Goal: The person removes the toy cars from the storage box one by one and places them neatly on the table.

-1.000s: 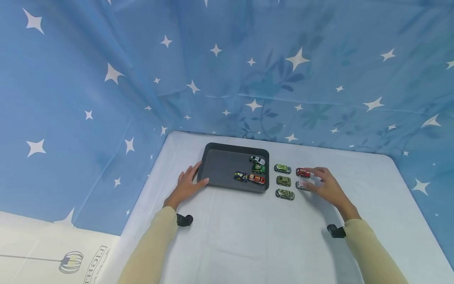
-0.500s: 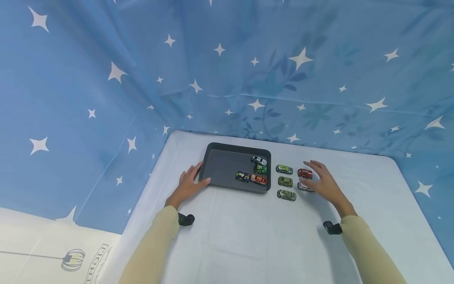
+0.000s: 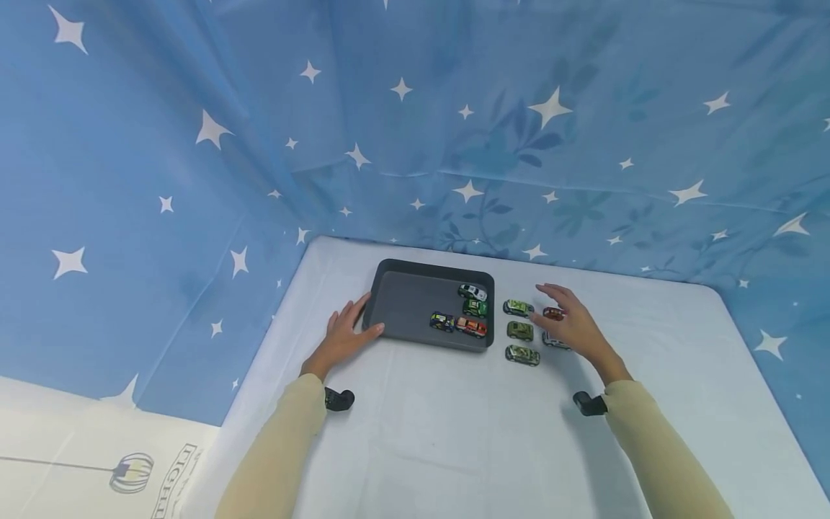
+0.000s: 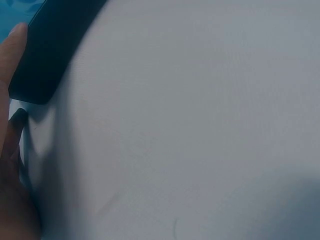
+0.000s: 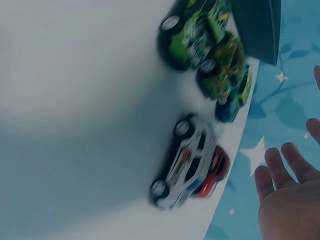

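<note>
Above the red car (image 3: 553,313) and white car (image 5: 187,162), I see the right hand (image 3: 572,322), fingers parted and gripping nothing; the left hand (image 3: 341,342), loosely spread, rests at the left end of the tray (image 3: 405,299). Three green cars (image 3: 520,331) stand just beside it, and its right half carries four cars (image 3: 471,328).

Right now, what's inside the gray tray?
In the gray tray, right half: white car, green car, orange car, and blue-and-yellow car left of the orange one. Whatever is directly under them is covered; can't tell.
</note>
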Tool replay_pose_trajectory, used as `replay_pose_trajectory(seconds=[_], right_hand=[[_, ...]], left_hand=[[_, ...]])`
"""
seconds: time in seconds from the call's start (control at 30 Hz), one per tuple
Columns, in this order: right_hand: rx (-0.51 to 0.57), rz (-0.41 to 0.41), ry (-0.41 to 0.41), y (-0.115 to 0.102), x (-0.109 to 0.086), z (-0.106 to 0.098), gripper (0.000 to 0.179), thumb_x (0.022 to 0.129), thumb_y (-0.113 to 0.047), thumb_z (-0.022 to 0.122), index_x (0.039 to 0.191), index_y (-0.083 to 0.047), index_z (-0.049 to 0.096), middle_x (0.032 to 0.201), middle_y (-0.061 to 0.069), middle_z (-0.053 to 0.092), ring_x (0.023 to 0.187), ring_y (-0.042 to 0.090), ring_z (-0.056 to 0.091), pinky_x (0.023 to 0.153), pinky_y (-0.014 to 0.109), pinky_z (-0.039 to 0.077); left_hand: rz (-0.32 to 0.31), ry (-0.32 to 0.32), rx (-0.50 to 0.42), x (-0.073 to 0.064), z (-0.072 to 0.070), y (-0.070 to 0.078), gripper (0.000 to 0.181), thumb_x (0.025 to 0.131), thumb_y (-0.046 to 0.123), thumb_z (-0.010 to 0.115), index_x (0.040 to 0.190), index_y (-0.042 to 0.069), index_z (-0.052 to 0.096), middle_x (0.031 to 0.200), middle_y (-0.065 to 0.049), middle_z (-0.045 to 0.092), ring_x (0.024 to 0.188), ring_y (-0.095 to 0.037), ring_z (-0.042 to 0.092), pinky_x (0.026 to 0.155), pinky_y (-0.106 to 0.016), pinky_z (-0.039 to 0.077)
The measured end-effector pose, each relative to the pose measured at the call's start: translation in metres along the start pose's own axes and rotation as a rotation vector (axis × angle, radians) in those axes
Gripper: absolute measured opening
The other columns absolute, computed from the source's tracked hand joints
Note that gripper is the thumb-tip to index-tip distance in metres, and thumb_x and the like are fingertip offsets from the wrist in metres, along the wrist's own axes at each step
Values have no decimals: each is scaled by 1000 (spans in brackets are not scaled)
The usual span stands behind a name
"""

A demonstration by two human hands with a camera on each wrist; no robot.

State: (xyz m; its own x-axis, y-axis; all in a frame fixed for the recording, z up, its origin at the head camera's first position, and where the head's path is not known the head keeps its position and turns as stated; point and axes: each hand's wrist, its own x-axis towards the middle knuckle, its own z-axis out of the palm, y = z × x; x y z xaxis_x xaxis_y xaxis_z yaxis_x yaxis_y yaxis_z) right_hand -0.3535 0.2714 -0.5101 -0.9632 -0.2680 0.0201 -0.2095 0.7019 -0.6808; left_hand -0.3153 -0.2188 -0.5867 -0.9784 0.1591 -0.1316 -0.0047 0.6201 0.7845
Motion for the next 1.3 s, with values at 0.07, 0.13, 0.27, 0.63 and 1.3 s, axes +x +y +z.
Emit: replay_pose_trajectory(seconds=[0.07,0.13,0.27,0.63,1.3], right_hand=[[19,-15,-3,-3,4,3,70,103,-29,76,160,-1,46,167,28,33,151,53,33,115,71,38],[31,-26,-10,-7,8,5,70,103,-29,76,160,-1,46,166,27,34,150,52,35,114,69,40],[14,-8,-34,-16,16,9,71,104,-32,75,161,-4,46,167,26,35,151,51,35,115,72,38],[4,-18,-96,-40,35,27,67,105,-32,73,162,-7,47,167,22,39,154,46,33,120,71,31],[54,-207,-151,-77,55,63,61,102,-26,77,154,-1,55,159,21,50,148,44,44,119,66,36]], left_hand=[[-1,-2,-3,0,0,1,99,97,73,63,174,29,20,178,-13,18,164,-35,4,130,-55,-6],[-2,-2,-10,0,-1,2,98,97,72,63,174,29,20,178,-14,17,164,-36,4,129,-57,-5],[-10,-6,-18,-2,-2,7,98,97,72,63,174,30,20,178,-14,16,164,-36,2,129,-59,-4],[16,-3,-28,-6,-7,15,97,98,71,63,174,26,22,177,-18,19,163,-39,6,129,-57,-7],[12,0,-16,-10,-6,13,95,99,69,63,174,26,22,176,-20,19,163,-40,6,129,-60,-5]])
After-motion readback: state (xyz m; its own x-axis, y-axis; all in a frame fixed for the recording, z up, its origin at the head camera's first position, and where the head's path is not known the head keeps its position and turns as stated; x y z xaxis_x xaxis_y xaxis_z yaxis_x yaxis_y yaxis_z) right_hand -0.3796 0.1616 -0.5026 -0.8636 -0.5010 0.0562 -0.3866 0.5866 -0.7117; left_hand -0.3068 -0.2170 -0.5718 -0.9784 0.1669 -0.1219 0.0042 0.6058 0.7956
